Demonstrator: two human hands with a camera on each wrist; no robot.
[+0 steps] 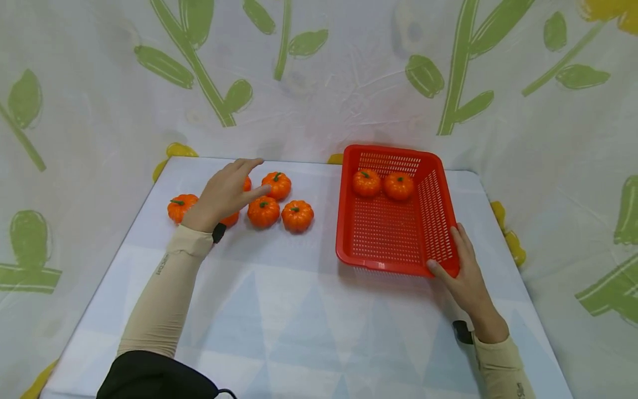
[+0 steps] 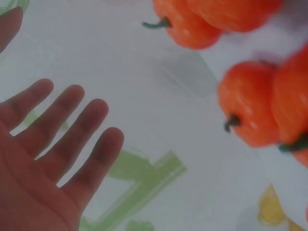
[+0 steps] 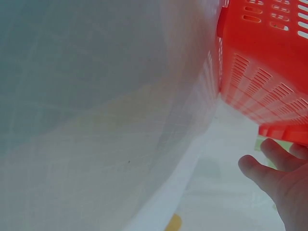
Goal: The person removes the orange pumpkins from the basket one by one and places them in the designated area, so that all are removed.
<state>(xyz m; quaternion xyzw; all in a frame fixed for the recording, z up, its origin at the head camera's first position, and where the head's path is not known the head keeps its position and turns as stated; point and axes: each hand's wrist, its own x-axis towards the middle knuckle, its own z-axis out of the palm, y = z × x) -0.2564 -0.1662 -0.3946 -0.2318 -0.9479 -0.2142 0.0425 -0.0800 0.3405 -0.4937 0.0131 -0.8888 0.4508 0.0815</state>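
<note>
My left hand [image 1: 224, 191] is held over a group of small orange toy pumpkins on the left of the table, its fingers spread and nothing in its grasp. Beside its thumb lie a back pumpkin [image 1: 277, 185] and a nearer one [image 1: 263, 212]; another pumpkin [image 1: 297, 216] is just to their right. One more pumpkin [image 1: 182, 208] shows left of the wrist, and others are partly hidden by the hand. My right hand [image 1: 466, 277] grips the front right corner of a red plastic basket [image 1: 389, 265]. Two pumpkins, a left one [image 1: 366, 183] and a right one [image 1: 398, 186], sit inside toward the back.
The table [image 1: 304, 321] has a white cloth with pale blue triangles. Behind it and at both sides hangs a white curtain [image 1: 319, 111] with green leaf prints. The basket stands near the table's back edge, right of the loose pumpkins.
</note>
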